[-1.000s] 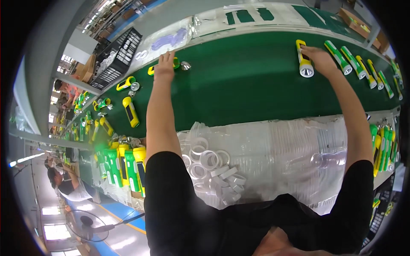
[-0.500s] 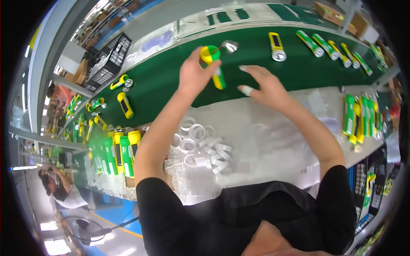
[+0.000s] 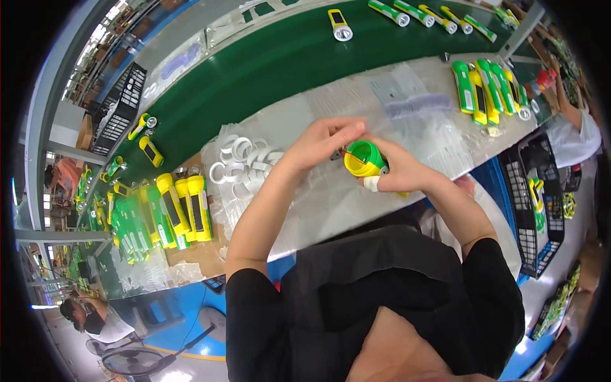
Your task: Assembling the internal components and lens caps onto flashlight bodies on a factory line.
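My right hand (image 3: 401, 167) is wrapped around a green and yellow flashlight body (image 3: 364, 160), tilted so its open, hollow head end faces up. A thin reddish wire shows at the rim of that opening. My left hand (image 3: 328, 143) is right beside the opening, fingers closed together; a small greyish bit shows under them, but what they hold is mostly hidden. A white wrap covers one digit of the right hand. To the left of the hands, a heap of white plastic rings (image 3: 242, 151) lies on the plastic-covered bench (image 3: 305, 219).
Several flashlights (image 3: 184, 207) are stacked at the bench's left, and more flashlights (image 3: 487, 92) lie at its right. A green conveyor belt (image 3: 254, 83) runs beyond, carrying a single flashlight (image 3: 340, 25) and others. A black crate (image 3: 528, 204) stands at the right; co-workers sit on both sides.
The flashlight body has come from over the belt to above the bench and passed from my left hand to my right. The dangling shiny reflector is no longer visible. My view has shifted.
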Action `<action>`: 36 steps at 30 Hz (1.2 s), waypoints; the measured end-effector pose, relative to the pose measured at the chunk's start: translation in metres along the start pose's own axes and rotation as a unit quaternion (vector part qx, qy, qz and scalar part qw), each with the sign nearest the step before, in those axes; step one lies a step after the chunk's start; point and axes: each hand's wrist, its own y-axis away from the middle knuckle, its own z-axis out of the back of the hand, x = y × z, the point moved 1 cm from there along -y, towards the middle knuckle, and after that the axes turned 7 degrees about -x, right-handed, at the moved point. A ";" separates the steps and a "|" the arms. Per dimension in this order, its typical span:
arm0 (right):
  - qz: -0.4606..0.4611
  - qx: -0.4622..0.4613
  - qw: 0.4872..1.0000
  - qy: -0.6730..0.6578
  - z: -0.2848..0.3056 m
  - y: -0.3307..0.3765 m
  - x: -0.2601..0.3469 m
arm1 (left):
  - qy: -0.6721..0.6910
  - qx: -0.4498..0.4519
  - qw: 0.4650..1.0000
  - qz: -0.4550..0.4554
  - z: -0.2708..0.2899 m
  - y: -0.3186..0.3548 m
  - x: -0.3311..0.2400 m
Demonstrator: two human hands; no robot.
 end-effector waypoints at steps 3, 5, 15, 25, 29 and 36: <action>-0.009 -0.072 0.996 0.059 -0.008 0.018 0.001 | 0.056 0.046 0.991 0.109 -0.013 0.019 0.005; -0.021 -0.122 0.986 0.111 -0.014 0.024 -0.001 | 0.029 -0.024 0.996 0.085 -0.018 0.021 0.016; -0.054 -0.061 0.972 -0.221 -0.032 0.032 -0.016 | -0.278 -0.163 0.851 -0.415 -0.052 0.037 -0.005; -0.103 -0.157 0.893 -0.408 -0.007 0.043 -0.035 | -0.218 -0.138 0.898 -0.356 -0.081 -0.015 0.017; -0.086 -0.223 0.877 -0.417 0.003 0.041 -0.044 | -0.382 -0.262 0.833 -0.303 -0.051 -0.080 0.067; -0.074 -0.215 0.906 -0.357 0.012 0.052 -0.038 | -0.439 -0.207 0.816 -0.312 -0.045 -0.091 0.077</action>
